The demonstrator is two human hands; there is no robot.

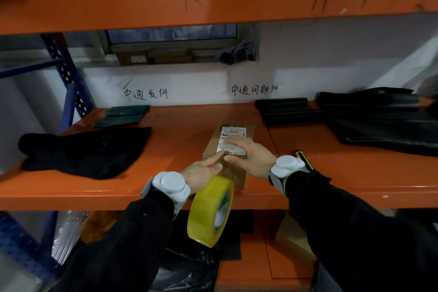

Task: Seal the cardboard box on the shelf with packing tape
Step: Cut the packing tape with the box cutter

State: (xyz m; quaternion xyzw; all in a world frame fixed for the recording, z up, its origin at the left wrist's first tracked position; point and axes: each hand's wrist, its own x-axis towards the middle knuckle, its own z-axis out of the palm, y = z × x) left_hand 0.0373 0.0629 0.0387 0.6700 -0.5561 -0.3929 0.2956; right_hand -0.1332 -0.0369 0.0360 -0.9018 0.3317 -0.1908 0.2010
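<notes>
A small brown cardboard box [211, 147] with a white shipping label [234, 134] lies on the orange shelf [184, 125], near its front edge. My right hand [251, 156] rests flat on the box top, fingers spread over the label. My left hand [201, 170] reaches in from the left, and its extended index finger touches the box's near top edge. A yellow roll of packing tape [206, 211] hangs just below my left hand, in front of the box's near face. Whether a finger holds the roll is hidden. Both wrists wear white devices.
A black cloth [83, 152] and a folded green item [123, 115] lie at the left. Black bags [286, 111] and more black material [379, 123] fill the right. A yellow-black cutter [304, 160] lies behind my right wrist. The orange upper beam [213, 0] hangs overhead.
</notes>
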